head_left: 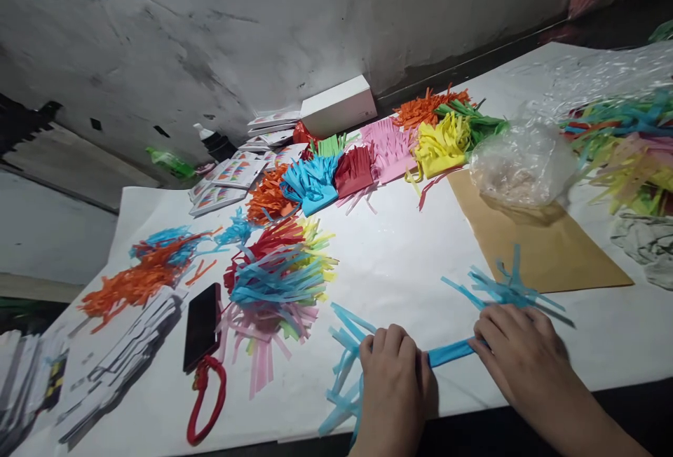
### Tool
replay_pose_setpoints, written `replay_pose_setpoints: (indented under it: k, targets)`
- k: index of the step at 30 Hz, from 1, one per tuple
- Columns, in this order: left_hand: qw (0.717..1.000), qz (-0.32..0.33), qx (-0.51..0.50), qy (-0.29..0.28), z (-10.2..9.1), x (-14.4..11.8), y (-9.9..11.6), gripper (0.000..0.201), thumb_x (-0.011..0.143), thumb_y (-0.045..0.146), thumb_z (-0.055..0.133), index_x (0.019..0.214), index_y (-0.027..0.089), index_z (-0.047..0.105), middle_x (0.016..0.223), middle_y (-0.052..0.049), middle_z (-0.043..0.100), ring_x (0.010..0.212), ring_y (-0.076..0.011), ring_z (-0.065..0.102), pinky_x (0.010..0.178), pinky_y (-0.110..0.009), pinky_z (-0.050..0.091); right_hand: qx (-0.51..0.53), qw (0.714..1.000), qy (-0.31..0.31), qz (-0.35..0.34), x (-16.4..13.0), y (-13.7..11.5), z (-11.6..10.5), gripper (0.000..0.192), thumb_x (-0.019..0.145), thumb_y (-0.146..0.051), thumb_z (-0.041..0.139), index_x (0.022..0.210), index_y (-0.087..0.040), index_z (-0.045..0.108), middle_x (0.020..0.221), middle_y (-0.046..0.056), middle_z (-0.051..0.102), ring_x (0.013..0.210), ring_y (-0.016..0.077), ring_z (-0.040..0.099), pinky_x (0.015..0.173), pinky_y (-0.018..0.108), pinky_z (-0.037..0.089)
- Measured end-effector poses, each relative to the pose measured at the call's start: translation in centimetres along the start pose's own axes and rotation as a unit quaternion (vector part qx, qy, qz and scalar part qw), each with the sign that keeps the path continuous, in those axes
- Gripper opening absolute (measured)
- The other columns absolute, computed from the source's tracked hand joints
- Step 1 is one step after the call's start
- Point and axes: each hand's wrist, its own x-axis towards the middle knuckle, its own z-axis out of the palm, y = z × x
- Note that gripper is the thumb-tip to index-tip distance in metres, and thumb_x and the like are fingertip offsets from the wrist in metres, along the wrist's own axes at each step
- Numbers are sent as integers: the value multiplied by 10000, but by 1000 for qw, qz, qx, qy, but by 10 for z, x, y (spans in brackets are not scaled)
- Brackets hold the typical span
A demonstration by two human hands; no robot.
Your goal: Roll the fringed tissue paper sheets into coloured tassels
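Note:
Between my two hands a blue tissue-paper tassel [451,352] is stretched just over the table's near edge. Its middle is a narrow, tight band, and cut fringes stick out at both ends. My left hand [392,380] is closed around the left part, with light-blue strips fanning out beyond it. My right hand [518,352] grips the other end, fingers curled, and its fringe spreads out above the knuckles. Left of my hands lies a loose pile of fringed tassels [278,271] in red, blue, yellow and pink.
Folded fringed tissue bundles [352,169] line the back of the table. A brown envelope [547,247] lies at right beneath a clear plastic bag [526,162]. At left are a phone [202,327] with a red strap, orange tassels [134,282] and white paper strips [123,359]. A white box [339,108] stands by the wall.

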Motion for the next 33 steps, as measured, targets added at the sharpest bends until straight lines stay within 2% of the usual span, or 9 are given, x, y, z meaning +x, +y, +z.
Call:
replay_pose_setpoints:
  k: [2,4,7,11,17,22,26,30,33]
  targets:
    - [1000,-3,-6,0,-1,0,-2,168,840,71,594,767,220,569,836,-18,609,817,-234,560,839,-441,381,44,998,29,-20,0,-3,1,242,1029,-178,432,936,-212,653,936,55,677,934,245,621,997,493,337]
    - [1000,-8,-25,-1,-3,0,-3,169,853,67,593,785,221,581,847,-17,616,822,-228,578,846,-434,391,92,992,37,-73,-1,-7,3,246,1002,-107,443,984,-219,661,962,42,689,1003,231,618,1078,490,292]
    - [997,3,-73,24,-8,1,-4,149,855,87,636,861,236,628,917,-27,639,857,-223,600,885,-435,406,110,986,-3,-126,-2,-10,7,289,964,-37,410,899,-202,638,840,22,649,914,208,598,1064,458,295]
    - [986,82,-107,97,-9,1,-3,211,823,53,652,843,262,655,934,-17,665,874,-209,601,1014,-480,371,131,986,-15,-105,-2,-12,8,286,971,-51,408,855,-207,617,799,11,614,845,200,561,1027,454,299]
    - [982,142,-107,59,-8,4,-2,198,882,17,597,868,214,606,898,-10,695,850,-183,603,992,-410,394,139,983,-14,-121,-1,-21,13,312,977,-42,383,866,-206,624,821,14,633,834,201,546,1016,449,288]
    - [983,114,-140,32,-10,4,-3,161,905,58,610,868,213,589,898,-2,681,840,-189,578,895,-381,384,147,987,-2,-73,-13,-3,6,300,1003,-86,405,869,-220,637,861,7,658,876,194,572,1039,460,285]
    - [984,79,-160,15,-9,2,3,185,933,61,492,862,212,573,897,-22,654,853,-210,562,883,-417,356,167,985,24,-24,-23,12,-8,275,1024,-133,448,905,-240,672,922,-4,701,973,192,613,1111,482,256]
    - [988,50,-143,-8,-9,7,10,179,925,93,452,821,203,548,862,-39,612,823,-228,539,874,-457,340,148,988,44,19,-21,5,-15,224,998,-142,498,878,-237,662,932,-1,714,972,193,635,1119,479,277]
    - [992,66,-102,-23,-11,15,8,160,910,76,521,827,202,573,882,-27,637,827,-217,556,886,-440,333,146,985,58,72,-18,-4,-14,198,963,-155,522,819,-236,631,894,-4,702,936,191,649,1124,477,266]
